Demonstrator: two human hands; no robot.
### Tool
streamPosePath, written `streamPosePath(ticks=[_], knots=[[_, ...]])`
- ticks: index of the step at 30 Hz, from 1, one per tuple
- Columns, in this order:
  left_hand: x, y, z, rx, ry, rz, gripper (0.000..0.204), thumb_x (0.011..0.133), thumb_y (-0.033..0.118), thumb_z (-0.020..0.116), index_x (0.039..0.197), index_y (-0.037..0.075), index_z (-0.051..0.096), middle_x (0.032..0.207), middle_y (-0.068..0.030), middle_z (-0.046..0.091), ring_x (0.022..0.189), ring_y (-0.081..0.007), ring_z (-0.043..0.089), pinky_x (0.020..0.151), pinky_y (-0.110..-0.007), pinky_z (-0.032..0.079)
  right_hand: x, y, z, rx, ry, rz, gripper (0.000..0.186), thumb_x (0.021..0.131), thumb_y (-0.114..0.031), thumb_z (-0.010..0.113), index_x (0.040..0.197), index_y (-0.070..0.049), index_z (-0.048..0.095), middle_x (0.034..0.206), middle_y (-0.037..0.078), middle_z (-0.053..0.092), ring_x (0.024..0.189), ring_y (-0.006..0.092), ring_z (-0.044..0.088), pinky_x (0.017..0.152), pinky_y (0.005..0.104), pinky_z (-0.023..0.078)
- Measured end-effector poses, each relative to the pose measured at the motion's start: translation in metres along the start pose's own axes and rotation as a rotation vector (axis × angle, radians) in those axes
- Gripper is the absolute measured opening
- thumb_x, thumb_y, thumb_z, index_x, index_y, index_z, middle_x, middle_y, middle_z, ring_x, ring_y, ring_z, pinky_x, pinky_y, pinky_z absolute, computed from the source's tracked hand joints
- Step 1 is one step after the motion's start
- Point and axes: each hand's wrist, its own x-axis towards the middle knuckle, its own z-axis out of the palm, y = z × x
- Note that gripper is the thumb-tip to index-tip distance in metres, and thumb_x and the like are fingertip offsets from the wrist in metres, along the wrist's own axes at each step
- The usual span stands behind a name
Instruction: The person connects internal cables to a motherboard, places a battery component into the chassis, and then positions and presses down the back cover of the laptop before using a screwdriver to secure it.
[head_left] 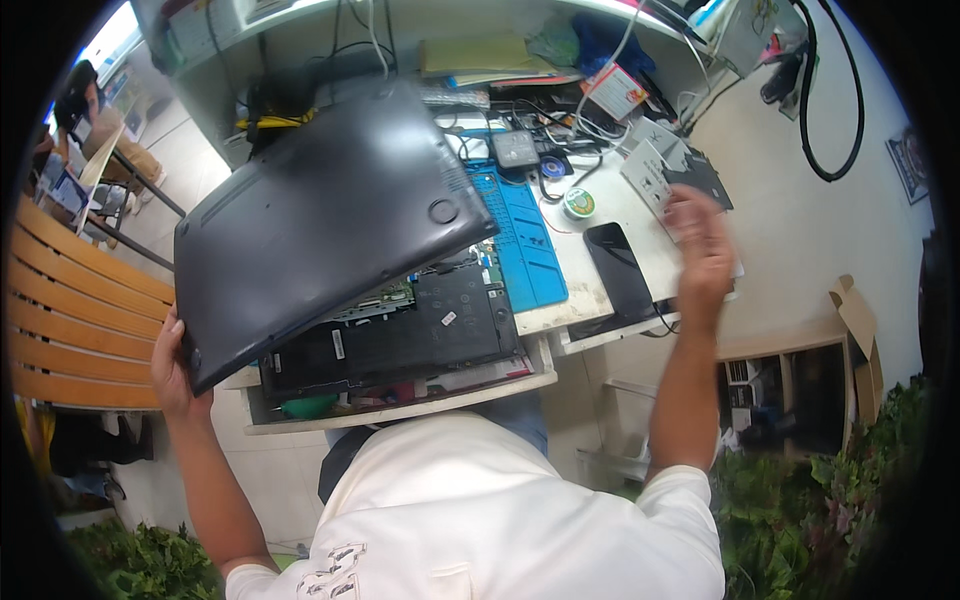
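My left hand (176, 372) grips the near left corner of a dark grey laptop bottom cover (320, 220), which is held tilted, its outer face with round rubber feet up. Beneath it lies the opened laptop base (430, 325), its black inner parts and a strip of green circuit board showing; the cover hides its far left part. Raised over the right side of the desk is my right hand (702, 240), fingers curled in, beside a white box (648, 175). Whatever may be between those fingers is too small or hidden to make out.
The laptop base rests over a pulled-out drawer (400, 408). A blue repair mat (528, 245), a black phone (618, 268), a solder spool (578, 203) and a grey box-shaped device (515, 150) lie on the desk. Cables loop behind. A slatted wooden bench (85, 310) stands left.
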Motion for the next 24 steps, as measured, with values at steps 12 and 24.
streamPosePath(ticks=[12,24], knots=[[-0.023,-0.032,0.017,0.198,-0.178,-0.201,0.038,0.108,0.012,0.062,0.143,-0.002,0.059,0.136,-0.0115,0.069,0.124,-0.0196,0.069,0.112,-0.035,0.053,-0.057,-0.01,0.116,0.649,-0.496,0.64,0.043,0.105,-0.015,0.08,0.142,0.005,0.072,0.111,0.008,0.081,0.089,0.0088,0.072,0.077,0.026,0.06],[-0.021,-0.022,0.039,0.971,-0.204,-0.112,0.073,0.104,0.021,0.08,0.165,-0.006,0.05,0.109,-0.0058,0.067,0.097,-0.0132,0.064,0.086,-0.025,0.055,-0.089,-0.012,0.099,0.193,-0.527,0.607,0.044,0.097,-0.005,0.087,0.138,0.007,0.075,0.108,0.01,0.083,0.094,0.0112,0.076,0.083,0.0252,0.062]])
